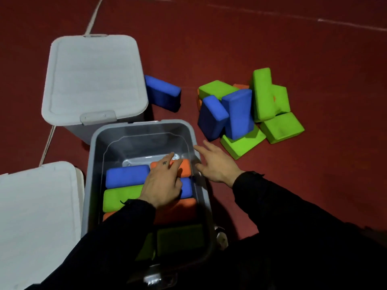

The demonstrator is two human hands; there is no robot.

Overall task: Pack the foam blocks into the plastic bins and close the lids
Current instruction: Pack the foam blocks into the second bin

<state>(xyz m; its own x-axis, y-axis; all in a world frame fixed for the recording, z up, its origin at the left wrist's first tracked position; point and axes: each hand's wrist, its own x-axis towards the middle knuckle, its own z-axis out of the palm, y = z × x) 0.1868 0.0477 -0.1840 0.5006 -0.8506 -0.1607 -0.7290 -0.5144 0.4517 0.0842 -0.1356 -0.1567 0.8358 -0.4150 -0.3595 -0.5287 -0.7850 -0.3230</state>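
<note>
We look down into an open grey plastic bin point(144, 130) on the red floor point(272, 49), where our left hand point(162, 183) lies flat over the packed foam, its fingers point(167, 160) stretched forward and pressing on an orange block point(185, 167) at the far end of the row, gripping nothing that we can see; a blue block point(125, 175) and a green block point(119, 197) lie side by side beneath and beside the palm, with more orange and green foam nearer our body, so the near half of the bin is filled and its far end shows bare bottom. Our right hand point(215, 162) hovers just outside the bin's right rim, fingers spread and relaxed, holding nothing, pointed toward the loose pile of blocks point(249, 114) of green, blue and a little orange that lies on the floor well to the right. One lone blue block point(162, 93) leans beside a closed white bin point(94, 76) at the upper left, and a second white lid point(37, 216) sits at the lower left. We judge the step in hand to be seating a block in the row, with packing about half done for this bin; the next move calls for the right hand to reach across to the pile, take one block and set it in the empty far end, and the lid cannot go on until that space is filled
</note>
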